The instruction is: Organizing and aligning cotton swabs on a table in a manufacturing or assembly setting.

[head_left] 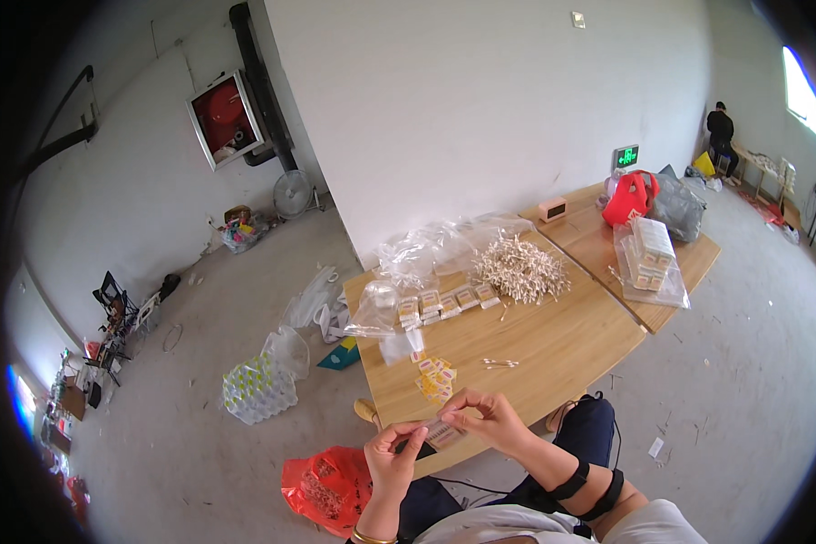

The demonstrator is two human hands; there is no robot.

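Observation:
My left hand [393,454] and my right hand [486,419] both pinch a small clear packet [441,433] over the near edge of the wooden table [553,344]. Just beyond it lies a cluster of small yellow and orange packets [435,378]. A few cotton swabs [500,364] lie loose to the right. Farther back sit a pile of cotton swabs [519,267] and a row of filled small packets [444,305].
Crumpled clear plastic bags [426,254] lie at the table's far side. A second table holds a bag of boxes [648,256], a red bag [630,198] and a grey bag [675,207]. A red plastic bag [328,487] and a bottle pack [258,390] sit on the floor. A person [720,134] sits far right.

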